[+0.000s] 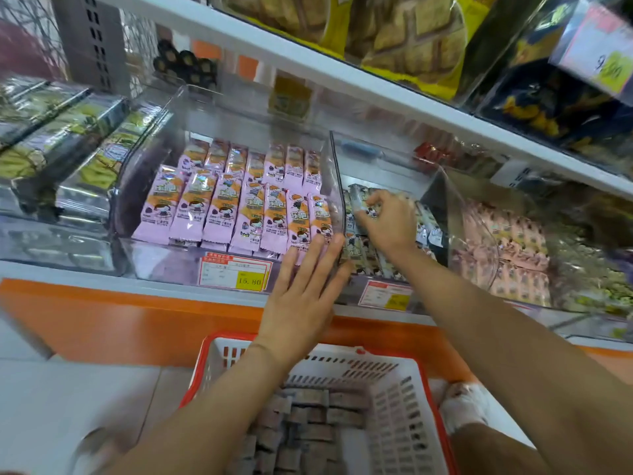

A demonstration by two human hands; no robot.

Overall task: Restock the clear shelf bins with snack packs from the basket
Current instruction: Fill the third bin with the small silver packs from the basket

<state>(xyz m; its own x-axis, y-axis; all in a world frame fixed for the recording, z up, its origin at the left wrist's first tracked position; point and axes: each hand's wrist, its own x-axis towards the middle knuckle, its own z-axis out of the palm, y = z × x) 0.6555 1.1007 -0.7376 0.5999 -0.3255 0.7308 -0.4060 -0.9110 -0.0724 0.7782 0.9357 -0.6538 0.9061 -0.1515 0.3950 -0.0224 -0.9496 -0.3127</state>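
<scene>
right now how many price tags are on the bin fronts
2 tags: one left of the left hand, one right of it; more may be hidden.

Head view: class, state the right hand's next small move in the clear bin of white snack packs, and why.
Probably the right hand should press the white snack pack it pinches into its row, then let go: its fingers curl on packs inside the middle clear plastic bin; the left hand lies flat against the bin fronts.

Mid-frame, the bins (161, 262) are clear, glossy plastic, and the packs (219, 214) are wrapped in shiny pink film. The price tag (236, 272) looks like paper. At bottom centre, the basket (397, 402) is matt white plastic lattice with a red rim.
</scene>
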